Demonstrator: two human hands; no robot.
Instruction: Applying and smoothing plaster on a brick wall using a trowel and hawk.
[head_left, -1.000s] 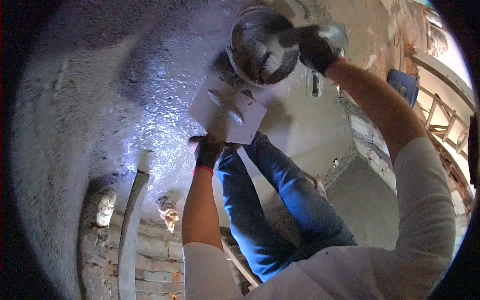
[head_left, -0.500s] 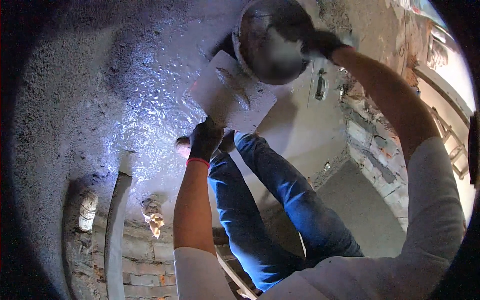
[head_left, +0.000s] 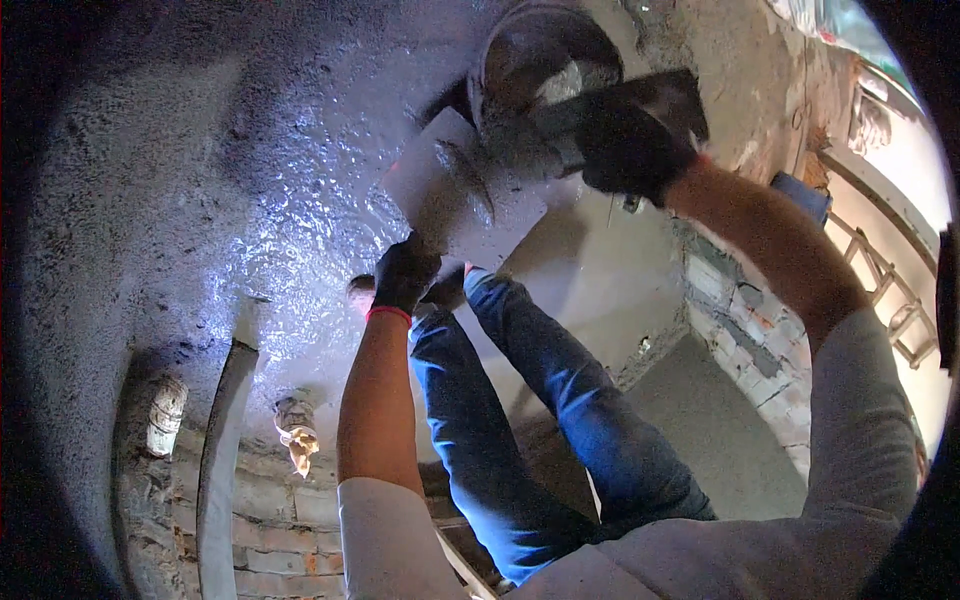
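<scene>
Wet grey plaster wall [head_left: 200, 200] fills the background, glistening left of the white plaster board [head_left: 465, 205]. Below that board, the gloved left hand [head_left: 405, 275] has its grip closed on the handle beneath. Right of the board, the gloved right hand [head_left: 630, 150] grips a trowel [head_left: 600, 105], just under the mortar bucket [head_left: 540, 50].

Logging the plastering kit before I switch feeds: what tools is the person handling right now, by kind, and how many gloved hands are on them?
Plaster hawk boards: 1, held from below by the left hand
Trowels: 1, gripped by the right hand
Buckets: 1
Gloved hands: 2
Total: 5
</scene>
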